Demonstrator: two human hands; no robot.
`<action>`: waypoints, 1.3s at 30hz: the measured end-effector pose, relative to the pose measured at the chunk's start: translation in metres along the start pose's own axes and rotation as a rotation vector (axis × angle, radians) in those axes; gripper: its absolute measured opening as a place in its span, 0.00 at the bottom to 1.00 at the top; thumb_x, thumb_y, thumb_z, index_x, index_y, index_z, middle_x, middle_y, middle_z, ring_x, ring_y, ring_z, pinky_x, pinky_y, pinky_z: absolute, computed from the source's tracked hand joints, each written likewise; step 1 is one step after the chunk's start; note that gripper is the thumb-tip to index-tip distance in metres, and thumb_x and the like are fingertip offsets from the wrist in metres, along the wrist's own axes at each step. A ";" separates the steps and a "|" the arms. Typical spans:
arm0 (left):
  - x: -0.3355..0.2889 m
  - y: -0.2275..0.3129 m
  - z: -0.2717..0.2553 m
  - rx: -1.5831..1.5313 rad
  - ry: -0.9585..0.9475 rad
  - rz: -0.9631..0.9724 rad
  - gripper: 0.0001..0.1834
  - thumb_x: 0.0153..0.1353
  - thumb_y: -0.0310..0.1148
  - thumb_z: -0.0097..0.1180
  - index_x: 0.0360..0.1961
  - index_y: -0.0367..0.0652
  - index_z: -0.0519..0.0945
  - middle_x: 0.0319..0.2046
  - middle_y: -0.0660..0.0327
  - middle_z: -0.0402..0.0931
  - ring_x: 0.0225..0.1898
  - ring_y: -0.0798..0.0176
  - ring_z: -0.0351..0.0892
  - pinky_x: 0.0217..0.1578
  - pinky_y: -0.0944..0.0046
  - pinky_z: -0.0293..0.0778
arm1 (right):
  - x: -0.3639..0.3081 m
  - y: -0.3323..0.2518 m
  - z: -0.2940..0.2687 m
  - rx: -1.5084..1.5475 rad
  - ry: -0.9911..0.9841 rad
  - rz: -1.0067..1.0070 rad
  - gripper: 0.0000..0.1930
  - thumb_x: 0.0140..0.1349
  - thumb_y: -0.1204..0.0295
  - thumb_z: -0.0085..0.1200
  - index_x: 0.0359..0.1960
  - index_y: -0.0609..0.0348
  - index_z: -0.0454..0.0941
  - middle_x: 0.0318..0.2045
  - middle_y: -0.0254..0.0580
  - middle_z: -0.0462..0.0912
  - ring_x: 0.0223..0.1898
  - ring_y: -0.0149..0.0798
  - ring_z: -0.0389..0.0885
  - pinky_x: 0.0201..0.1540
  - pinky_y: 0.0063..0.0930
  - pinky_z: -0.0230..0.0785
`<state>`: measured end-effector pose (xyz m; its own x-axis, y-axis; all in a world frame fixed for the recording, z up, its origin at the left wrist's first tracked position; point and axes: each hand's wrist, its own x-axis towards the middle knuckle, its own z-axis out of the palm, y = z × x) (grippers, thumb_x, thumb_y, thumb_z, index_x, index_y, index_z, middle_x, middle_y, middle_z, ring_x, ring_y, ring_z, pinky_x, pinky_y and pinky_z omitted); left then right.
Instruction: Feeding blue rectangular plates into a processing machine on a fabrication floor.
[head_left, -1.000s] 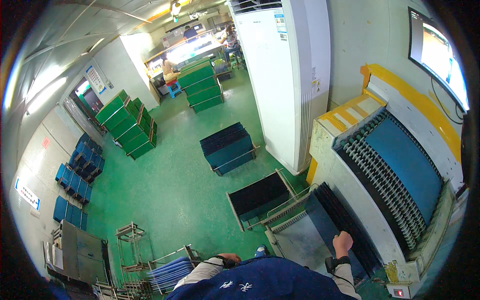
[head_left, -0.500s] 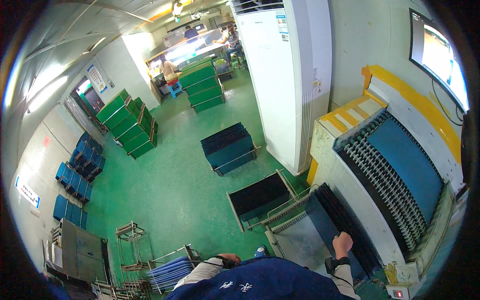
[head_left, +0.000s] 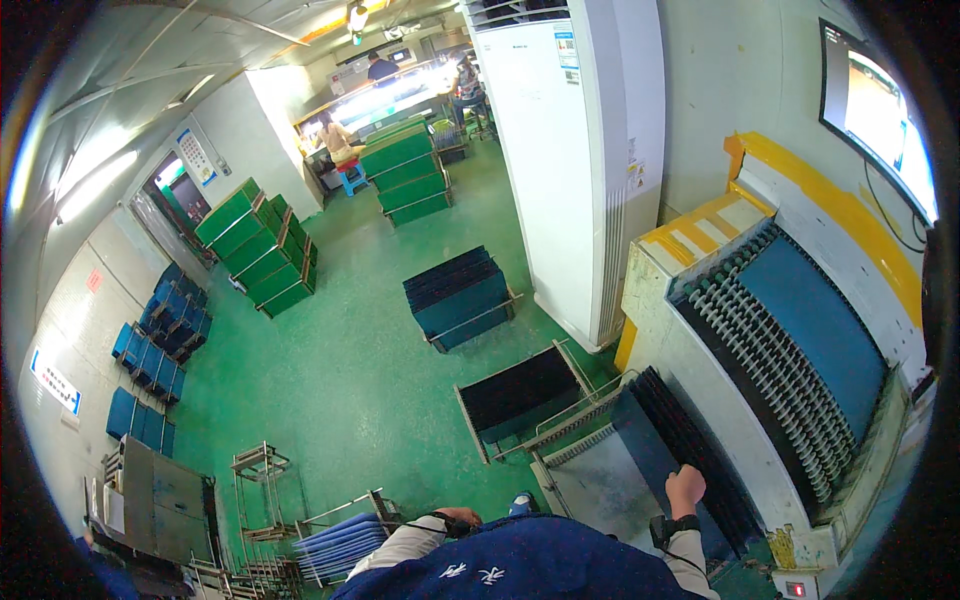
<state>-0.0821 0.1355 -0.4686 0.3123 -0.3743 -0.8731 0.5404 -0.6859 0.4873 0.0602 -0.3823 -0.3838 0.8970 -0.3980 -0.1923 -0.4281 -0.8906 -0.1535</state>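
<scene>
My right hand (head_left: 686, 486) is closed and lies over the front dark blue panel (head_left: 642, 432) of a row standing in a metal rack; what its fingers hold, if anything, is hidden. A dark band circles that wrist. Beside the panels, the pale flat base of the rack (head_left: 597, 490) shows. My left hand (head_left: 460, 516) stays low against the front of my dark blue garment (head_left: 540, 555), its fingers mostly hidden. Near my left forearm stands a rack of light blue panels (head_left: 340, 547).
On my right is a roller machine (head_left: 770, 370) with a blue panel (head_left: 812, 320) on it. Ahead stand two racks of dark panels (head_left: 525, 395) (head_left: 458, 300), a tall white air conditioner (head_left: 550, 150) and stacked green panels (head_left: 255, 245). People (head_left: 338, 138) sit at a lit bench at the back.
Both my hands keep the same place. At the far bench, the person on the right has shifted posture slightly.
</scene>
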 end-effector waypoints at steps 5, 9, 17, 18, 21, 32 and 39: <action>-0.002 0.001 0.003 0.044 0.026 0.005 0.24 0.55 0.47 0.55 0.47 0.42 0.79 0.44 0.60 0.80 0.43 0.61 0.76 0.46 0.55 0.70 | -0.002 -0.002 -0.004 -0.010 -0.007 0.005 0.12 0.52 0.64 0.59 0.33 0.58 0.82 0.36 0.49 0.83 0.41 0.48 0.82 0.43 0.40 0.74; 0.000 -0.002 0.005 0.034 0.061 -0.005 0.22 0.55 0.46 0.55 0.46 0.43 0.80 0.42 0.61 0.80 0.42 0.63 0.76 0.44 0.56 0.70 | -0.001 -0.002 -0.001 -0.011 -0.013 0.009 0.12 0.52 0.63 0.60 0.33 0.58 0.82 0.36 0.48 0.83 0.41 0.48 0.82 0.43 0.39 0.74; 0.001 0.002 0.007 -0.050 0.090 -0.062 0.19 0.53 0.38 0.56 0.46 0.41 0.80 0.39 0.60 0.80 0.36 0.62 0.77 0.38 0.58 0.73 | -0.001 0.000 -0.001 -0.030 0.000 0.016 0.12 0.52 0.62 0.59 0.34 0.57 0.82 0.37 0.47 0.83 0.41 0.47 0.82 0.43 0.38 0.74; 0.002 0.002 0.006 -0.039 0.071 -0.051 0.20 0.54 0.40 0.55 0.46 0.42 0.80 0.40 0.61 0.80 0.38 0.63 0.77 0.40 0.57 0.72 | -0.001 0.000 -0.002 -0.033 -0.007 0.021 0.12 0.52 0.62 0.59 0.34 0.57 0.81 0.37 0.47 0.83 0.41 0.47 0.82 0.43 0.38 0.74; 0.004 -0.009 0.004 -0.029 0.039 -0.016 0.21 0.56 0.44 0.55 0.47 0.44 0.79 0.42 0.63 0.80 0.41 0.63 0.77 0.43 0.56 0.70 | -0.002 -0.003 -0.004 -0.036 -0.021 0.014 0.12 0.52 0.62 0.59 0.33 0.56 0.81 0.36 0.47 0.83 0.41 0.47 0.82 0.43 0.38 0.74; 0.005 -0.012 0.003 -0.067 -0.006 -0.012 0.23 0.56 0.47 0.54 0.48 0.43 0.79 0.43 0.60 0.80 0.43 0.62 0.76 0.45 0.56 0.70 | -0.002 0.000 -0.007 -0.004 0.015 -0.020 0.12 0.52 0.64 0.59 0.33 0.58 0.81 0.36 0.49 0.82 0.41 0.48 0.82 0.42 0.39 0.73; 0.011 -0.014 0.006 0.048 0.076 0.041 0.22 0.54 0.45 0.55 0.46 0.43 0.80 0.40 0.60 0.80 0.39 0.61 0.76 0.40 0.56 0.70 | -0.001 0.002 -0.004 0.001 0.009 -0.055 0.12 0.52 0.64 0.59 0.33 0.60 0.81 0.36 0.52 0.82 0.41 0.51 0.81 0.43 0.41 0.73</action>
<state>-0.0913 0.1374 -0.4855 0.3925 -0.3561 -0.8480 0.4883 -0.7007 0.5203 0.0591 -0.3843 -0.3796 0.9202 -0.3502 -0.1751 -0.3780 -0.9111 -0.1645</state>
